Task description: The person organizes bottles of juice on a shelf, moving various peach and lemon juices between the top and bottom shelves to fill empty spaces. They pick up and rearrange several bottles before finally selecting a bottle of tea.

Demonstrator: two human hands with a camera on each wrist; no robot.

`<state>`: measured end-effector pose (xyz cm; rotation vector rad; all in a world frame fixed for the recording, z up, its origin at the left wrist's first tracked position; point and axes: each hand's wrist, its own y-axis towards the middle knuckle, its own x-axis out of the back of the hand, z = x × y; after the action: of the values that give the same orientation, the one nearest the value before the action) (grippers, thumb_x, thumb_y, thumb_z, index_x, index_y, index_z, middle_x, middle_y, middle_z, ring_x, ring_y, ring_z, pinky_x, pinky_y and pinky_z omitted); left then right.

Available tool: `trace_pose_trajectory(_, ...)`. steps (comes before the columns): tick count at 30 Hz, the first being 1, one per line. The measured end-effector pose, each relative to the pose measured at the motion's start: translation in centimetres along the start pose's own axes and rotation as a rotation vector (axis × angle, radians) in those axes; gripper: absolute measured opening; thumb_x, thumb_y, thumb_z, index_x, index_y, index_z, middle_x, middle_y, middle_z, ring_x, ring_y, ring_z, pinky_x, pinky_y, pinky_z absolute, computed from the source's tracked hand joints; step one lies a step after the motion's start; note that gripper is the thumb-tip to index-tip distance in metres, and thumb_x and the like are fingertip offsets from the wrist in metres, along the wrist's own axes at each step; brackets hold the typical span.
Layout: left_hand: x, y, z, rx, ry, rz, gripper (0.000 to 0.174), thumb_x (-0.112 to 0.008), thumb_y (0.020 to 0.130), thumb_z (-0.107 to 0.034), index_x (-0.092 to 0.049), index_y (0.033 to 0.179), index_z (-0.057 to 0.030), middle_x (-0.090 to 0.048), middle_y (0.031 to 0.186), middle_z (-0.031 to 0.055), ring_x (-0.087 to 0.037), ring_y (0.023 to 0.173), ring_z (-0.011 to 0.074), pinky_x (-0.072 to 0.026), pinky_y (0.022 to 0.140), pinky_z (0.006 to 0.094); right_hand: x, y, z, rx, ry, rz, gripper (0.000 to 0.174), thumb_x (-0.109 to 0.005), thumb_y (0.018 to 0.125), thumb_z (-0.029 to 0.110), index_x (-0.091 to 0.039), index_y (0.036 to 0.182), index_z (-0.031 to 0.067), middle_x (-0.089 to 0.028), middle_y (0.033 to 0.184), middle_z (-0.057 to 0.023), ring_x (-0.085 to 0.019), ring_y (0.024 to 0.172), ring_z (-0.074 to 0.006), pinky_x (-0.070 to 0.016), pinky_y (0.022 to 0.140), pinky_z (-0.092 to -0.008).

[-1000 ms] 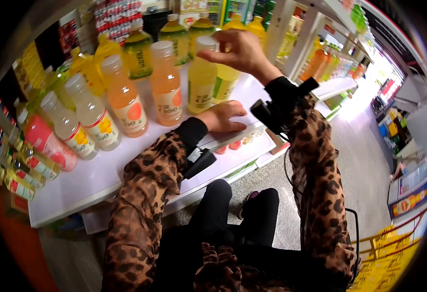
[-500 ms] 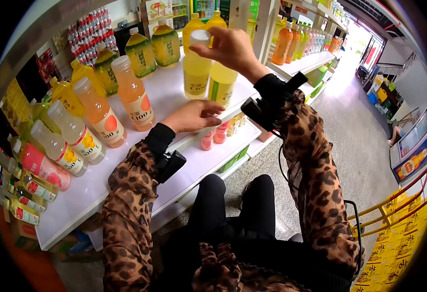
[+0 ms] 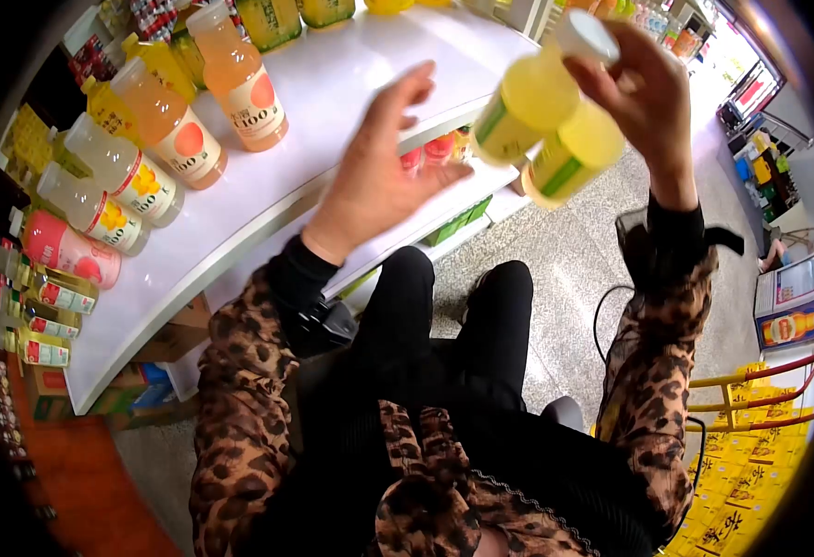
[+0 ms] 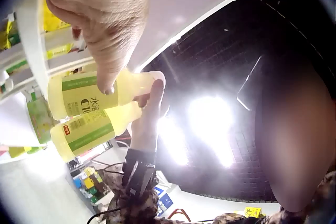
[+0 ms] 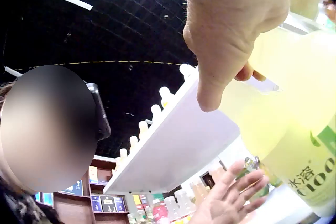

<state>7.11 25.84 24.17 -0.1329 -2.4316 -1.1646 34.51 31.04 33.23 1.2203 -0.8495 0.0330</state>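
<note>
My right hand [image 3: 646, 107] grips two yellow drink bottles by their necks, holding them tilted in the air beyond the shelf's front edge. One yellow bottle [image 3: 526, 110] has a white cap showing. The other yellow bottle [image 3: 574, 156] hangs beside it, its cap hidden by the hand. Green bands and C100 lettering show on their labels in the left wrist view. My left hand [image 3: 379, 176] is held over the shelf edge, fingers spread and nothing in them. The right wrist view also shows the left hand [image 5: 231, 198] with its palm open.
Along the left of the white shelf [image 3: 333, 97] stand orange bottles [image 3: 247, 93], clear-looking bottles [image 3: 129, 167] and a pink bottle [image 3: 68, 249]. Pink-topped items [image 3: 439, 148] sit on the level below. Stacked yellow boxes [image 3: 750, 464] are at the lower right, by a red and yellow rail [image 3: 760, 418].
My right hand has lifted the two yellow bottles off the shelf and carried them to the right, over the floor. The left hand has risen from the shelf edge and opened wider.
</note>
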Motion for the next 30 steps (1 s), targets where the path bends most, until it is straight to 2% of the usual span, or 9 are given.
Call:
trace_pose_trajectory(2,-2.7,-1.8,-0.3,0.116,-0.151,0.145,0.102,-0.083,0.069,-0.025,-0.018,0.146,-0.0079,-0.034,0.141,0.0195,-0.038,0.131,0.0312,-0.0373,0.106,0.0428,-1.0,-1.6,3.5,-0.115,0.196,-0.043,0.04,-0.084,0.069,0.033,-0.064,0.084,0.0021,-0.059,0.056,-0.0023,-0.057,0.047,-0.011,-0.0451,0.045,-0.024)
trace_pose_trajectory(4,-5.8,-4.5,0.9,0.148,-0.159,0.275,0.108,-0.085,0.067,-0.03,-0.015,0.146,-0.0052,-0.03,0.143,0.0197,-0.031,0.135,0.0315,-0.0307,0.11,0.0419,-1.8,-4.8,4.5,-0.231,0.223,0.112,0.039,-0.085,0.068,0.025,-0.064,0.088,-0.0003,-0.056,0.055,-0.0008,-0.054,0.048,-0.0081,-0.0423,0.045,-0.0217)
trace_pose_trajectory(6,-8.0,-6.5,0.9,0.268,-0.431,0.373,0.108,-0.085,0.067,-0.031,-0.015,0.145,-0.0044,-0.031,0.143,0.0182,-0.028,0.137,0.0312,-0.0267,0.111,0.0401,-3.1,-6.9,6.0,-0.275,0.185,0.267,0.039,-0.085,0.067,0.028,-0.064,0.087,0.0018,-0.055,0.054,-0.0008,-0.054,0.048,-0.0099,-0.0429,0.045,-0.024)
trace_pose_trajectory(8,-9.8,-9.0,1.5,0.352,-0.484,0.331,0.096,-0.084,0.068,-0.023,-0.023,0.141,-0.0044,-0.038,0.136,0.0154,-0.037,0.129,0.029,-0.0313,0.108,0.0373,-5.6,-9.8,5.8,-0.272,0.177,0.322,0.04,-0.083,0.068,0.033,-0.064,0.086,0.0038,-0.055,0.054,-0.0017,-0.057,0.048,-0.0137,-0.0446,0.046,-0.0267)
trace_pose_trajectory(10,-11.2,-11.5,3.4,0.535,-0.556,0.264,0.085,-0.082,0.068,-0.017,-0.032,0.136,-0.0045,-0.048,0.126,0.014,-0.047,0.12,0.0258,-0.0383,0.101,0.0352,-8.1,-11.6,5.9,-0.293,0.175,0.393,0.042,-0.084,0.067,0.026,-0.065,0.093,0.0002,-0.058,0.058,-0.0036,-0.057,0.049,-0.0131,-0.0458,0.048,-0.0254)
trace_pose_trajectory(14,-12.0,-15.2,7.6,0.637,-0.44,0.172,0.062,-0.079,0.066,-0.014,-0.048,0.12,-0.0049,-0.058,0.108,0.0091,-0.056,0.102,0.0179,-0.0451,0.09,0.0322,-14.0,-14.7,4.9,-0.291,0.218,0.362,0.048,-0.077,0.071,0.045,-0.063,0.099,0.007,-0.058,0.057,-0.0031,-0.061,0.052,-0.0207,-0.0471,0.049,-0.0309)
trace_pose_trajectory(19,-10.2,-17.6,12.9,0.791,-0.494,-0.018,0.058,-0.079,0.069,-0.011,-0.048,0.117,-0.0031,-0.058,0.109,0.0072,-0.056,0.101,0.016,-0.0456,0.09,0.0323,-20.3,-14.9,2.6,-0.31,0.207,0.158,0.038,-0.076,0.074,0.036,-0.063,0.097,0.0089,-0.056,0.057,-0.004,-0.059,0.05,-0.0199,-0.0441,0.046,-0.031)
trace_pose_trajectory(23,-8.0,-18.6,19.2,0.802,-0.263,-0.085,0.064,-0.08,0.068,-0.011,-0.046,0.122,-0.0029,-0.059,0.11,0.0088,-0.058,0.102,0.0195,-0.0457,0.091,0.0334,-25.9,-14.5,1.0,-0.222,0.15,0.01,0.021,-0.076,0.075,0.025,-0.061,0.076,0.0103,-0.058,0.06,-0.004,-0.059,0.055,-0.022,-0.0454,0.048,-0.034)
trace_pose_trajectory(30,-5.8,-16.5,23.7,0.957,0.055,-0.037,0.054,-0.079,0.07,-0.008,-0.053,0.117,0.0003,-0.061,0.111,0.0122,-0.059,0.101,0.023,-0.0472,0.089,0.0343,-32.5,-12.8,0.3,-0.116,0.14,-0.036,0.014,-0.07,0.078,0.018,-0.06,0.082,0.0079,-0.063,0.071,-0.0088,-0.063,0.064,-0.0278,-0.0491,0.054,-0.0382)
